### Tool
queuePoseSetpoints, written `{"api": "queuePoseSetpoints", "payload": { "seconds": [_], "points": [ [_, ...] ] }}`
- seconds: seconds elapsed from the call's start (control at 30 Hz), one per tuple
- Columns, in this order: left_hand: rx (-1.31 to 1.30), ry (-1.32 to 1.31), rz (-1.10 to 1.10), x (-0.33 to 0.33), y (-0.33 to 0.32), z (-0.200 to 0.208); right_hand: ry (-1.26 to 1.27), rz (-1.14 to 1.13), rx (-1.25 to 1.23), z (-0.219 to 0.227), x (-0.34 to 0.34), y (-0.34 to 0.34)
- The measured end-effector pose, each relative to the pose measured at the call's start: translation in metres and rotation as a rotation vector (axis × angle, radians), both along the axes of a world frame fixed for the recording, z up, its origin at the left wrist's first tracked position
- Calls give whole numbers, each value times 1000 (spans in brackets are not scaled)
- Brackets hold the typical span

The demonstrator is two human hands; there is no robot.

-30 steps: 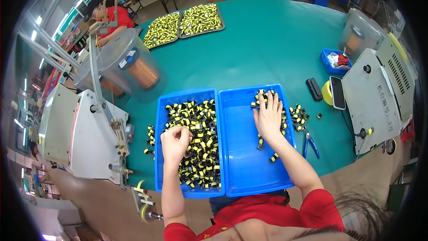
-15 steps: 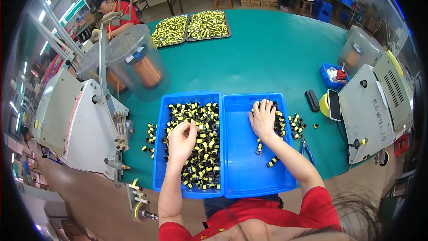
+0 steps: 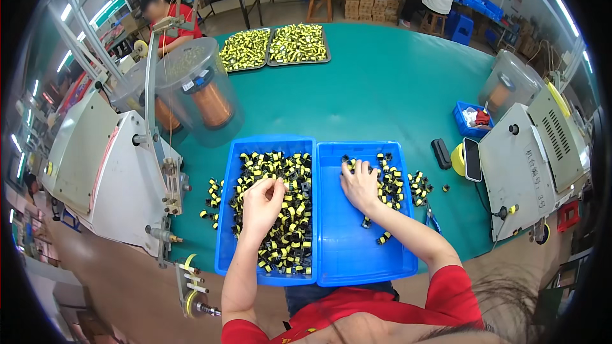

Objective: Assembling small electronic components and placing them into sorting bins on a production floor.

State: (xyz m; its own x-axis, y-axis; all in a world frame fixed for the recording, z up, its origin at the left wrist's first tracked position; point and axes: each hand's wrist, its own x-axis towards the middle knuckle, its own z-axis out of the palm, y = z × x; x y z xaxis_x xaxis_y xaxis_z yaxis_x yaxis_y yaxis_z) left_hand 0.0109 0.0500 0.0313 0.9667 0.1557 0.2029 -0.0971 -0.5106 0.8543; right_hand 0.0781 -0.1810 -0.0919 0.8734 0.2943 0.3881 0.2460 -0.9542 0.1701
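Note:
My left hand (image 3: 261, 207) is over the left blue bin (image 3: 268, 278), which is filled with small black coil bobbins (image 3: 285, 242) banded in yellow. Its thumb and fingers are pinched together, and whatever they hold is hidden. My right hand (image 3: 360, 187) reaches into the right blue bin (image 3: 350, 258), palm down with fingers apart. A few bobbins lie at its fingertips, and more bobbins (image 3: 391, 185) are gathered along that bin's right side. The two bins stand side by side, touching.
Loose bobbins (image 3: 419, 186) lie right of the bins, near pliers (image 3: 433, 220). Farther right are a black case (image 3: 440, 153), a phone (image 3: 471, 159) and a small blue basket (image 3: 470, 130). Machines (image 3: 121, 185) flank the table. Copper wire spools (image 3: 211, 103) stand left; trays (image 3: 299, 62) lie at the back.
My right hand has shifted left and a little nearer within the right bin, uncovering bobbins at its right side. My left hand stays pinched above the left bin. The view has tilted slightly.

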Motion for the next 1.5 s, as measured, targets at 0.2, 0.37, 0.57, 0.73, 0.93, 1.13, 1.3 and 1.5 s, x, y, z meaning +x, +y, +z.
{"api": "queuePoseSetpoints", "payload": {
  "seconds": [0.2, 0.37, 0.57, 0.73, 0.93, 1.13, 1.3, 1.5],
  "points": [
    [-5, -1, -4, 0, 1, -1, 2, 8, 114, 14, 8, 10],
    [-3, -11, -17, 0, 0, -1, 56, 86, 10, -1, 10, 17],
    [-6, -22, -11, 0, 0, 0, 109, 38, 137, 17, 7, 26],
    [5, -20, -8, 0, 0, 1, 3, 34, 31, -2, 8, 33],
    [4, -19, -17, -1, -1, 3, -76, 136, 75, -5, -12, 30],
    [10, -16, -31, 0, 0, -2, -157, 194, 85, -6, -11, 29],
    [-4, -22, -43, 1, -2, -3, -72, 189, 167, -1, -14, 28],
    [50, -66, -39, 2, -4, -2, 124, 16, 422, 12, -5, 24]
  ]
}}
